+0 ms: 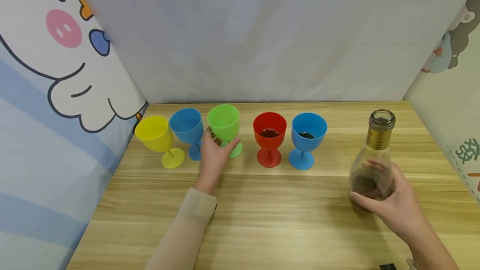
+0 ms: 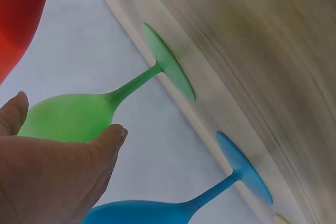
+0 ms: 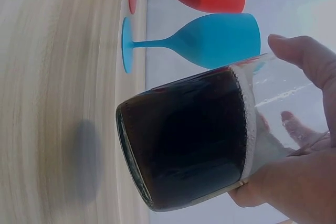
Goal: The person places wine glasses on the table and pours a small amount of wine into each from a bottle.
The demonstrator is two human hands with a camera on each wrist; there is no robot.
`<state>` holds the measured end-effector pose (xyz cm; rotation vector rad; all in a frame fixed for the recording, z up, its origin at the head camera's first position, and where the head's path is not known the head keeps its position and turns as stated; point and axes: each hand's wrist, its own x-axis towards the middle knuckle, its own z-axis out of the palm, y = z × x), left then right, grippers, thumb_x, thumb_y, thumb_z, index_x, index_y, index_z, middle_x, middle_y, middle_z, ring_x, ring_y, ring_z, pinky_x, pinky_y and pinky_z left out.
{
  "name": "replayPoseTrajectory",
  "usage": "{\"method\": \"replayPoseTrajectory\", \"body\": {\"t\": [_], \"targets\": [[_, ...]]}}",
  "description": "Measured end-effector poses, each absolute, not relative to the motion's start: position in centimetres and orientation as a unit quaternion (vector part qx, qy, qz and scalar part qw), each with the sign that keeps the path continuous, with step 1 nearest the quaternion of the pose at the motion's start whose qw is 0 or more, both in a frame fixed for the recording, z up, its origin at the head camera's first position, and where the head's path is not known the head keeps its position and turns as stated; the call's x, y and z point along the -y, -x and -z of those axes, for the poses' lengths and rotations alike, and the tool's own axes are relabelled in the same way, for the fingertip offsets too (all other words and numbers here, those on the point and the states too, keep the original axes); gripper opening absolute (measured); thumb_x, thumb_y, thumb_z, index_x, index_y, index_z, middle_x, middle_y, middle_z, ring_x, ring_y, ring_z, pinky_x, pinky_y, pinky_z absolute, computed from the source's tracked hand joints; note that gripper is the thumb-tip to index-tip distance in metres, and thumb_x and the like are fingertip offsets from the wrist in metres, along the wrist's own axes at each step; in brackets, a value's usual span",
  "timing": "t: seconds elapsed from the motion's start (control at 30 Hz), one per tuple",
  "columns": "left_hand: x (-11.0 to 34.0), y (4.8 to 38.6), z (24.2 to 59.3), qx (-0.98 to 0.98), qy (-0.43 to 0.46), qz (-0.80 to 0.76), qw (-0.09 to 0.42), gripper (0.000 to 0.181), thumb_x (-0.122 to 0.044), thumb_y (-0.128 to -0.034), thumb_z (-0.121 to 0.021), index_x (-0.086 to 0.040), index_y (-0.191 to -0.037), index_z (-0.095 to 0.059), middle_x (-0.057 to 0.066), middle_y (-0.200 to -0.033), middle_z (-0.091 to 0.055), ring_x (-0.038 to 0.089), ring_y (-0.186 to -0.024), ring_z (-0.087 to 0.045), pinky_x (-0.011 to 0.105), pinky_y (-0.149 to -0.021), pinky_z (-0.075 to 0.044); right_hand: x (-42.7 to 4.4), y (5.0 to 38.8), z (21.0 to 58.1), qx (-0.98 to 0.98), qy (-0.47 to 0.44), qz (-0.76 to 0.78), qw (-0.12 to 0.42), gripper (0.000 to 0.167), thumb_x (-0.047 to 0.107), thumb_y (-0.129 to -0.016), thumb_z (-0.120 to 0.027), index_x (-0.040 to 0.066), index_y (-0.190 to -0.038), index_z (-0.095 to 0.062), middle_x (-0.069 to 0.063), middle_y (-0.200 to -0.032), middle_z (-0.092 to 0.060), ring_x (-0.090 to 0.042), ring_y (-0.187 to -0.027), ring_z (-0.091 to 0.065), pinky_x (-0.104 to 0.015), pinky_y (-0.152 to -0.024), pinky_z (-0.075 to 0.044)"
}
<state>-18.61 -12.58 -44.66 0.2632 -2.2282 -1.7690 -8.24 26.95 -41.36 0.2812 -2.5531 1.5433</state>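
Near the red cup (image 1: 269, 144), the green cup (image 1: 224, 123) is being gripped by the left hand (image 1: 214, 155) and the bottle (image 1: 366, 184), aloft, by the right hand (image 1: 400, 208); spillage is being risked by any slip.

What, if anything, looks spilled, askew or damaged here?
Nothing stands out. All five cups stand upright, no spill shows on the table, and the bottle, slightly tilted in the right hand, shows no visible damage.

Gap between goblets (image 1: 308, 141) and bottle (image 1: 368, 174)
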Motion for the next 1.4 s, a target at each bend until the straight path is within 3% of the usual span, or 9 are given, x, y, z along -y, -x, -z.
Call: {"method": "replayPoseTrajectory", "body": {"t": [0.37, 0.67, 0.97, 1.4], "targets": [[12.4, 19.5, 45.3, 0.768, -0.089, 0.611, 0.169, 0.081, -0.019, -0.0829, -0.088, 0.001, -0.146, -0.041, 0.017, -0.138, -0.052, 0.030, -0.126, -0.053, 0.041, -0.103, -0.047, -27.2, 8.4, 41.6, 0.844, -0.096, -0.521, 0.082, 0.085, -0.015, -0.073, -0.085, 0.004, -0.145, -0.043, -0.009, -0.140, -0.047, -0.006, -0.101, -0.060, -0.022, -0.071, -0.057], [12.5, 19.4, 45.3, 0.773, -0.084, 0.606, 0.169, 0.078, -0.019, -0.0810, -0.089, -0.001, -0.143, -0.045, 0.014, -0.135, -0.055, 0.028, -0.121, -0.056, 0.039, -0.100, -0.048, -27.2, 8.3, 41.8, 0.846, -0.094, -0.519, 0.079, 0.085, -0.012, -0.074, -0.085, 0.006, -0.146, -0.043, -0.006, -0.141, -0.049, -0.006, -0.114, -0.050, -0.019, -0.075, -0.055], [12.6, 18.0, 44.5, 0.775, -0.066, 0.607, 0.162, 0.079, -0.021, -0.0806, -0.089, -0.003, -0.144, -0.045, 0.010, -0.134, -0.054, 0.026, -0.120, -0.056, 0.041, -0.101, -0.048, -27.2, 8.4, 41.7, 0.848, -0.096, -0.514, 0.084, 0.086, -0.014, -0.073, -0.085, 0.006, -0.146, -0.043, -0.002, -0.139, -0.049, -0.006, -0.110, -0.055, -0.021, -0.073, -0.057], [12.3, 14.6, 43.0, 0.770, -0.027, 0.625, 0.128, 0.081, -0.020, -0.0799, -0.090, -0.008, -0.145, -0.044, 0.007, -0.135, -0.054, 0.027, -0.120, -0.056, 0.044, -0.100, -0.048, -27.6, 8.6, 41.5, 0.866, -0.082, -0.486, 0.085, 0.084, -0.007, -0.074, -0.088, 0.010, -0.143, -0.044, 0.006, -0.132, -0.050, -0.005, -0.100, -0.057, -0.015, -0.072, -0.053]]}}
